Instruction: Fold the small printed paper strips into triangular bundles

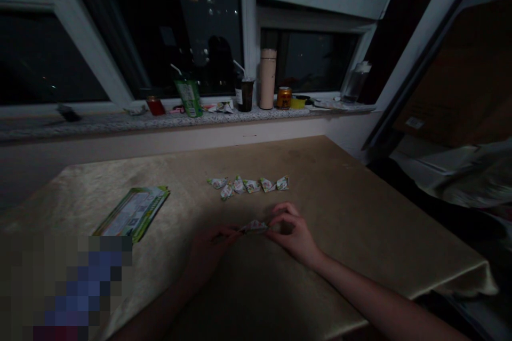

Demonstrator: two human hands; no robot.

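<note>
Between my two hands is a wrapped candy (255,227) with a white and green wrapper and twisted ends. My left hand (214,245), in shadow, pinches the wrapper's left end. The right end is held between thumb and forefinger of my right hand (293,234). Just beyond, several similar wrapped candies (252,186) lie in a loose row on the gold-brown tablecloth (332,208). A flat green and white package (134,210) rests on the table to the left.
A stone windowsill (160,127) behind the table bears a green bottle (189,97), a dark cup with straw (245,94), a pink thermos (268,79) and an orange can (284,98). A blurred-out patch (76,287) covers the lower left. A cardboard box (452,80) stands at right.
</note>
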